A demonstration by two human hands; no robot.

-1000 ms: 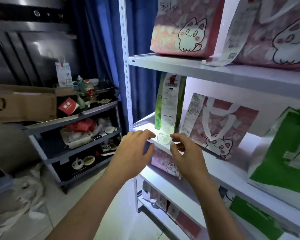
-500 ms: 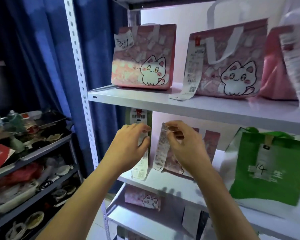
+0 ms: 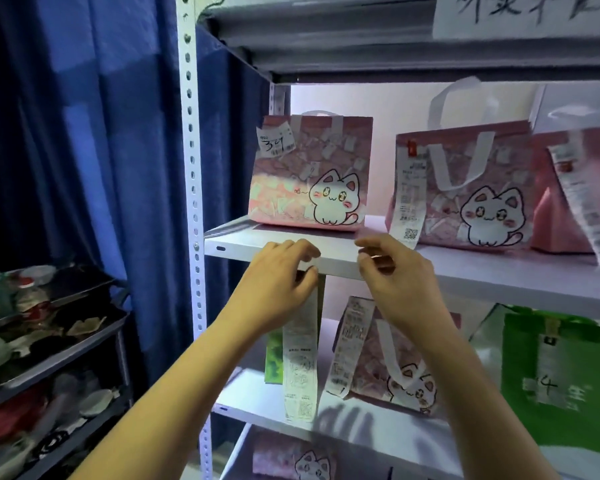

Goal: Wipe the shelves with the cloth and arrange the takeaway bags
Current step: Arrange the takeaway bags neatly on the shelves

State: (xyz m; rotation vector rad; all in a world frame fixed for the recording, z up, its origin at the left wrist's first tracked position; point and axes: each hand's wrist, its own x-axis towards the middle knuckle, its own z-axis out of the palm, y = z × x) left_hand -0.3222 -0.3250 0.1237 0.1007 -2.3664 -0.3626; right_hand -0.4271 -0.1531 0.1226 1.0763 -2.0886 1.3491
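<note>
My left hand (image 3: pixel 274 282) and my right hand (image 3: pixel 400 282) hover side by side at the front edge of the upper white shelf (image 3: pixel 340 256), fingers loosely curled, holding nothing. On that shelf stand a pink cat bag (image 3: pixel 309 174) just above my hands, a second pink cat bag (image 3: pixel 465 188) with a receipt, and a third pink bag (image 3: pixel 568 202). The shelf below carries a narrow green bag (image 3: pixel 273 355) with a long receipt (image 3: pixel 300 368), a pink cat bag (image 3: pixel 395 362) and a wide green bag (image 3: pixel 561 368). No cloth is in view.
A perforated upright post (image 3: pixel 191 168) marks the rack's left end, with a blue curtain (image 3: pixel 84 133) behind it. A metal cart (image 3: pixel 49 327) piled with dishes and rubbish stands at lower left. A handwritten paper sign (image 3: pixel 523 12) hangs at the top. Another pink bag (image 3: pixel 291 462) sits on the lowest visible shelf.
My view has tilted upward. Both hands rose from the receipts on the middle shelf to the front edge of the upper shelf.
</note>
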